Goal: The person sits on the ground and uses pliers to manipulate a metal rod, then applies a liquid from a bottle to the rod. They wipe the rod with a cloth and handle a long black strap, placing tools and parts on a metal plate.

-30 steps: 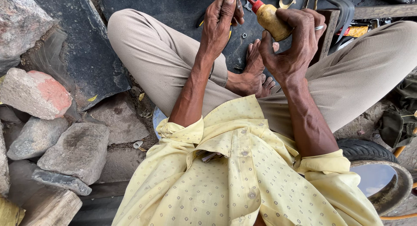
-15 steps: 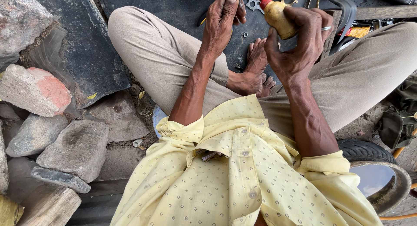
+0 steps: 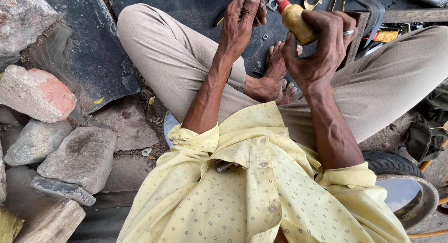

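Both hands have shifted left w/ bottle [image 3: 298, 21]: right hand [image 3: 322, 49] grasps it, nozzle at small metal part pinched in left hand [image 3: 240, 21], far centre.

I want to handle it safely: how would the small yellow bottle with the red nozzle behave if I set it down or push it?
The yellow bottle looks like plastic, so probably light and slightly squeezable in the right hand. Its rounded body would likely roll if laid on its side. The narrow red nozzle makes it seem top-tapered, so upright it may tip easily.
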